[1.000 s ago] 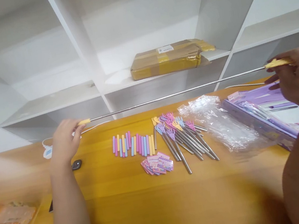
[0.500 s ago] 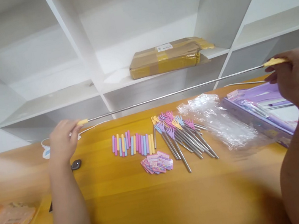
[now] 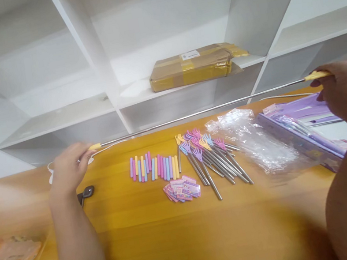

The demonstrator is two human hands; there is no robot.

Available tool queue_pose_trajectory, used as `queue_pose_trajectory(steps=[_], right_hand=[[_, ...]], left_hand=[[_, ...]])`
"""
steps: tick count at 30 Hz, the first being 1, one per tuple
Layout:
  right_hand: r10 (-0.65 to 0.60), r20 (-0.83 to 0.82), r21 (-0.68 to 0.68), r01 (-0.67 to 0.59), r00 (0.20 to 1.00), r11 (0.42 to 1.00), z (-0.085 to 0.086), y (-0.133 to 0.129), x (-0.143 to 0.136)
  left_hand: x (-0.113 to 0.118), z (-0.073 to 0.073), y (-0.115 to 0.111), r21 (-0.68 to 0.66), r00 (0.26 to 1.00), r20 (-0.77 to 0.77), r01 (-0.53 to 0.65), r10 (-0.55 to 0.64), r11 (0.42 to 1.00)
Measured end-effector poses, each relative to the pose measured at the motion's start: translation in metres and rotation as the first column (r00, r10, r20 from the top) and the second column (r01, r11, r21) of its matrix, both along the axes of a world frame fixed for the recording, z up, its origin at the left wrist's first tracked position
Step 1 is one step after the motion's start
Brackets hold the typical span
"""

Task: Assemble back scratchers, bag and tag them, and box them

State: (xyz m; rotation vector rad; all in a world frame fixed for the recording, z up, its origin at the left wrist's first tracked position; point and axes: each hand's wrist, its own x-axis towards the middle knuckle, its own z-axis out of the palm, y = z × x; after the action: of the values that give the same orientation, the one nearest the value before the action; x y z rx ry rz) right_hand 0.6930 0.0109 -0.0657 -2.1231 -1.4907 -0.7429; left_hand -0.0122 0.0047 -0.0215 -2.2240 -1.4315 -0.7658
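Observation:
A telescopic back scratcher (image 3: pixel 203 110), its thin metal rod drawn out long, stretches between my two hands above the table's back edge. My left hand (image 3: pixel 67 166) is closed round its yellow handle end. At the other end, my right hand (image 3: pixel 343 82) grips the yellow head, whose shape is mostly covered by the fingers. Below the rod lie several loose back scratchers (image 3: pixel 209 155) with pink, purple, blue and yellow hand-shaped heads and bare metal rods. Left of them, several coloured handle tubes (image 3: pixel 155 167) are lined up. Small pink printed cards (image 3: pixel 183 189) lie in front of the tubes.
Clear plastic bags (image 3: pixel 252 140) are heaped right of the scratchers, against a purple box (image 3: pixel 299 139) with packaged things inside. A taped cardboard box (image 3: pixel 194 67) rests on the white shelf (image 3: pixel 134 98) behind. An orange-printed bag (image 3: pixel 11 259) and a black object (image 3: pixel 88 191) lie at left.
My left hand has shifted slightly left and down with its end of the back scratcher. My right hand has moved a little; both still hold it. The things on the table have stayed put.

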Motion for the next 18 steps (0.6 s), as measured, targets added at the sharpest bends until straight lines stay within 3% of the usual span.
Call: queue_pose_trajectory(steps=[2,4,5,6,8,10,12,15,18], right_hand=[[0.054,0.03,-0.01,-0.054,0.998,0.998,0.009,-0.006,-0.036],[0.185,0.049,-0.089,-0.18,0.982,0.98,0.012,-0.014,-0.097],[0.275,0.03,-0.174,-0.266,0.961,0.948,0.009,-0.019,-0.133],[0.396,-0.029,-0.289,-0.387,0.918,0.876,0.003,-0.024,-0.17],[0.508,-0.079,-0.367,-0.498,0.858,0.785,-0.013,-0.029,-0.234],[0.573,-0.117,-0.422,-0.563,0.811,0.711,-0.027,-0.028,-0.27],[0.611,-0.147,-0.46,-0.6,0.778,0.654,-0.033,-0.022,-0.272],[0.617,-0.241,-0.498,-0.641,0.75,0.584,-0.028,-0.007,-0.228],[0.408,-0.391,-0.599,-0.565,0.825,0.568,-0.022,0.011,-0.163]], left_hand=[[0.019,-0.003,-0.003,0.014,0.999,-0.018,0.035,-0.035,0.999],[0.054,-0.015,-0.006,0.012,0.994,-0.04,0.103,-0.103,0.995],[0.075,-0.023,-0.007,-0.003,0.99,-0.055,0.128,-0.128,0.992],[0.096,-0.032,-0.008,-0.038,0.985,-0.075,0.154,-0.156,0.987],[0.133,-0.05,-0.009,-0.113,0.976,-0.14,0.152,-0.167,0.982],[0.155,-0.063,-0.008,-0.179,0.96,-0.204,0.155,-0.191,0.972],[0.162,-0.071,-0.006,-0.213,0.958,-0.209,0.151,-0.196,0.965],[0.159,-0.073,-0.001,-0.275,0.967,-0.171,0.136,-0.188,0.952],[0.157,-0.071,0.0,-0.339,0.975,-0.147,0.111,-0.169,0.934]])
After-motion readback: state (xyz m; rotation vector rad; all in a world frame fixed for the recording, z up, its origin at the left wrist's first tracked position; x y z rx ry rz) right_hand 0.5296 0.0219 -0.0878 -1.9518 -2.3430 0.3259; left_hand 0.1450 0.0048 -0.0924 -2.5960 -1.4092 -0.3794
